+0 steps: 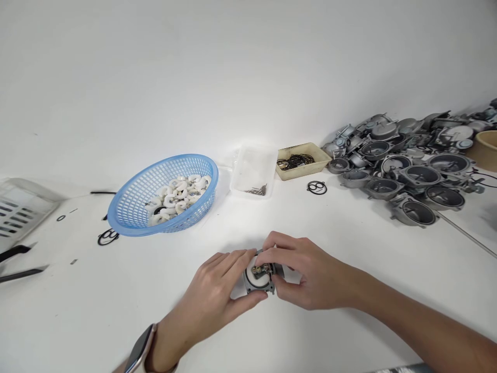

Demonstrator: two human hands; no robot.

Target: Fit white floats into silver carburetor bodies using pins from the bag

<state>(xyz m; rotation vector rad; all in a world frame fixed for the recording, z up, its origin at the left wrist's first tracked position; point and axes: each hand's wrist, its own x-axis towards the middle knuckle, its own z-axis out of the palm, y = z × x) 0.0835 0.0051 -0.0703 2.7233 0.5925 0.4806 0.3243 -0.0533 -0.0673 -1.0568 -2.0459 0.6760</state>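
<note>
A grey metal housing (pixel 250 285) with a white curved float (pixel 257 278) and small brass parts inside lies low in the middle of the view, open side up. My left hand (pixel 223 285) grips its left side, the thumb along the near edge and the fingers along the far edge. Over its right side, my right hand (pixel 301 269) has its fingers and thumb curled around small parts near the housing's edge. Whether a tiny piece sits between those fingertips is hidden.
A blue basket (pixel 134 181) of white floats stands left of centre. Behind are a white tray (pixel 252 166) with metal pins and a cream tray (pixel 320 163) of black rings. Metal bowls (pixel 419 176) are piled right; a black gasket (pixel 317 187) lies nearer. A plastic crate (pixel 19 207) is left.
</note>
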